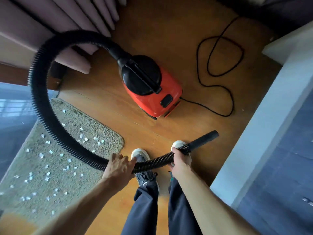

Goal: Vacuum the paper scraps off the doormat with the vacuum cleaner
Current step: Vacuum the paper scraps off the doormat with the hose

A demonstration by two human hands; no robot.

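Bare forearms, dark trousers, pale shoes.
Dark navy trousers [145,206] bunch at the ankles above off-white shoes [140,154]; no sleeves show.

Paper scraps [50,151] strewn on doormat [76,116] at left, vacuum cleaner [152,89] ahead — cord [218,65] looped right of it

Wood floor [169,31] fills the mid frame, warm orange planks. Mauve curtain [71,19] hangs in folds at 11 o'clock — hem just off the floor. White furniture edge [264,133] runs along 3 to 4 o'clock, w/ a grey-blue surface [288,175] beyond it. Glass pane [11,106] at 9 o'clock — pale, reflective. Dark trousers [144,209] and light-toed shoes [140,154] at 6 o'clock.
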